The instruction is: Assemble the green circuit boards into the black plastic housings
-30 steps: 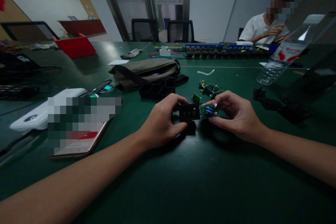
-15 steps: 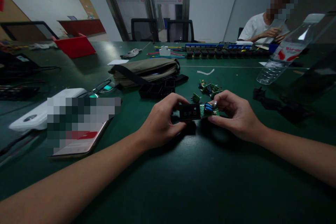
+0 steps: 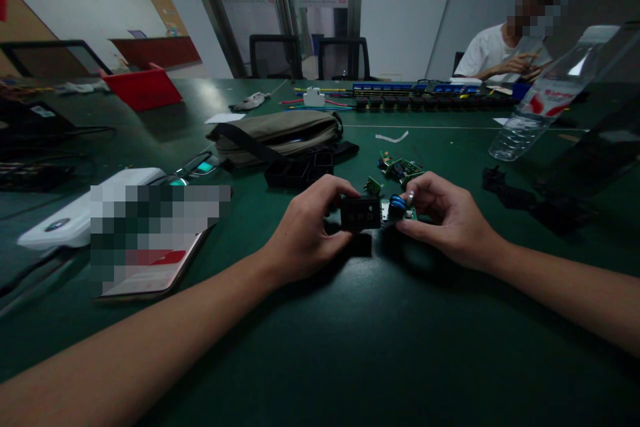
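Note:
My left hand [image 3: 313,227] is closed round a small black plastic housing [image 3: 361,212] held just above the green table [image 3: 350,347]. My right hand [image 3: 445,217] pinches a green circuit board [image 3: 399,209] with blue parts, its left end right against the housing's right side. How far the board sits inside the housing is hidden by my fingers. Several more green circuit boards [image 3: 401,169] lie just beyond my hands, and a cluster of empty black housings [image 3: 299,171] sits to their left.
A khaki pouch [image 3: 280,133] lies behind the housings. A white device [image 3: 85,210] and a phone [image 3: 150,267] rest at left, a red bin [image 3: 143,88] far left. A plastic bottle [image 3: 545,100] leans at right. A person in a white shirt [image 3: 493,53] sits across, behind rows of black parts [image 3: 425,101].
My hands have drawn together: the gap between board and housing has closed, with less of the board showing. The housing has turned slightly and risen a little.

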`<move>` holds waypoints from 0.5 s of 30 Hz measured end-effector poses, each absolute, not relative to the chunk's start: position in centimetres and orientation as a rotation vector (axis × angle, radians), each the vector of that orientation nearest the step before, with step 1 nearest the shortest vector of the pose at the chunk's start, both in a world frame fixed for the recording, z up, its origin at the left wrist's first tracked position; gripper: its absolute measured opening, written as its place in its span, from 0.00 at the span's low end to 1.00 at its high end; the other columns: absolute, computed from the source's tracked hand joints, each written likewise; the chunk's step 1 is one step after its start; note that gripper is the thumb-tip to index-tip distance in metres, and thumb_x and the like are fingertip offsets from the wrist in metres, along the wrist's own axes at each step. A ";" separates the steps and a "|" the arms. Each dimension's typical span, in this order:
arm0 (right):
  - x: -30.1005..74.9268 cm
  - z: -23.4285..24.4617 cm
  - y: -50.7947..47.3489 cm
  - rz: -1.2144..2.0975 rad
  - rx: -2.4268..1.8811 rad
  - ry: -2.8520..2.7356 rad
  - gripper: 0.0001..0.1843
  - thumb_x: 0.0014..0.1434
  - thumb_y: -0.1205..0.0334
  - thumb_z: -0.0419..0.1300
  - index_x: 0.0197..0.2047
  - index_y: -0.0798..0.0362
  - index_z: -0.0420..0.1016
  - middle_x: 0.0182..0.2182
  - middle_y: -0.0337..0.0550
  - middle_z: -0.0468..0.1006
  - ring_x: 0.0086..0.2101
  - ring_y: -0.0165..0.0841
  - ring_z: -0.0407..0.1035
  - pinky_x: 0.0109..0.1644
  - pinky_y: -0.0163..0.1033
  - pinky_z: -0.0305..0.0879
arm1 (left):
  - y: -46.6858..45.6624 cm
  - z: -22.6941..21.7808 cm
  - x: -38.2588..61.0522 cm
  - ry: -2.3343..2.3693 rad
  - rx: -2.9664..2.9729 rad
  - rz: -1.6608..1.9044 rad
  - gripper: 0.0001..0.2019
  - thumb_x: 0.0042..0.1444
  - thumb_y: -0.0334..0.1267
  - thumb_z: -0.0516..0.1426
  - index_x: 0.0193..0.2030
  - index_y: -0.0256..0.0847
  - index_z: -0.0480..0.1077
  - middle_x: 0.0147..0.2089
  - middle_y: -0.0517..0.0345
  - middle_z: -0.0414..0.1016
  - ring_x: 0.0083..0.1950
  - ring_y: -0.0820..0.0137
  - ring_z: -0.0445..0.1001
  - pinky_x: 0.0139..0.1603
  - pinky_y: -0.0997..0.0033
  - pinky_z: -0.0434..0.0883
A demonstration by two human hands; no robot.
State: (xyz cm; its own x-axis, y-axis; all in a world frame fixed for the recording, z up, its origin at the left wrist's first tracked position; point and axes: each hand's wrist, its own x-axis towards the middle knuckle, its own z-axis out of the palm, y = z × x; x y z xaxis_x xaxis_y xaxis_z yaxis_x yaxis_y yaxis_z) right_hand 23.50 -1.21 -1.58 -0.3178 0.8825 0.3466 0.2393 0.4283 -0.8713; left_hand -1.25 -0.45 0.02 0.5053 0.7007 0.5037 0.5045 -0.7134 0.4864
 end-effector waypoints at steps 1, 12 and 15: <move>23.5 -1.6 -1.2 0.923 -0.964 -1.803 0.20 0.51 0.57 0.71 0.40 0.50 0.65 0.34 0.38 0.75 0.32 0.30 0.72 0.33 0.35 0.69 | -0.4 0.0 -1.3 1.012 2.481 1.024 0.17 0.49 0.25 0.61 0.47 0.39 0.67 0.46 0.54 0.74 0.43 0.69 0.73 0.42 0.68 0.73; 23.5 -1.4 -1.2 0.998 -0.971 -1.852 0.19 0.54 0.56 0.70 0.40 0.50 0.65 0.29 0.34 0.71 0.27 0.27 0.68 0.28 0.33 0.63 | -0.4 0.0 -1.3 0.976 2.499 1.062 0.20 0.47 0.23 0.60 0.47 0.40 0.66 0.48 0.53 0.74 0.46 0.68 0.74 0.43 0.68 0.73; 23.6 -1.5 -1.1 0.987 -0.967 -1.872 0.18 0.54 0.56 0.70 0.41 0.50 0.65 0.30 0.34 0.70 0.28 0.27 0.68 0.29 0.33 0.62 | -0.4 0.0 -1.3 0.962 2.507 1.066 0.20 0.47 0.22 0.60 0.48 0.40 0.66 0.48 0.53 0.74 0.46 0.68 0.74 0.43 0.68 0.73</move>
State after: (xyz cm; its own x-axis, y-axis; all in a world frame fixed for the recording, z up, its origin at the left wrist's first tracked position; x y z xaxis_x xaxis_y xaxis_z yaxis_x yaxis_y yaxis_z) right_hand 23.58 -1.14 -1.45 -0.3950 0.8724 0.2880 0.2554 0.4054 -0.8777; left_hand -1.30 -0.38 0.03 0.5138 0.6611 0.5468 0.4766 -0.7499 0.4588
